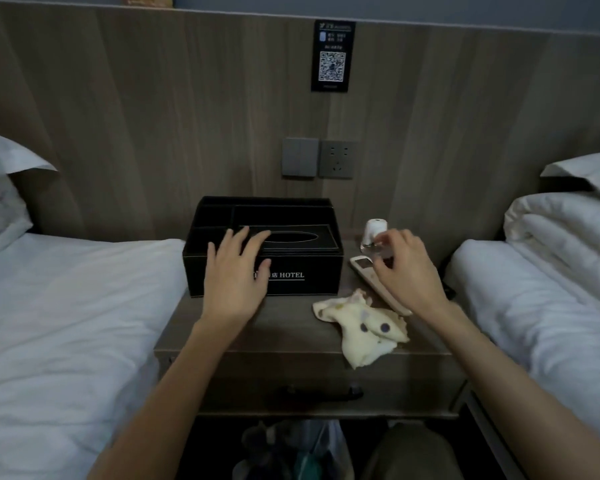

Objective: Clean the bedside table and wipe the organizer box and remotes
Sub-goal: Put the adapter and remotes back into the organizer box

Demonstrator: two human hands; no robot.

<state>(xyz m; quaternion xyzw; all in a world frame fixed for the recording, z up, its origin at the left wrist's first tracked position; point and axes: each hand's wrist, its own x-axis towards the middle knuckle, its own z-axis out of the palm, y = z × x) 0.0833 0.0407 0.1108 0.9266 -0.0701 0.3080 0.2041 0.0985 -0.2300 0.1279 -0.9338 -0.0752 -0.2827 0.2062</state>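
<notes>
A black organizer box marked HOTEL stands at the back left of the wooden bedside table. My left hand rests on its front left corner, fingers spread over the tissue lid. My right hand pinches a small clear spray bottle with a white cap just right of the box. A light remote lies under that hand, partly hidden. A crumpled cream cloth with dark dots lies on the table's front right.
White beds flank the table, left bed and right bed. A switch and socket sit on the wooden headboard wall above the box. A drawer handle is below the tabletop, with bagged items on the floor.
</notes>
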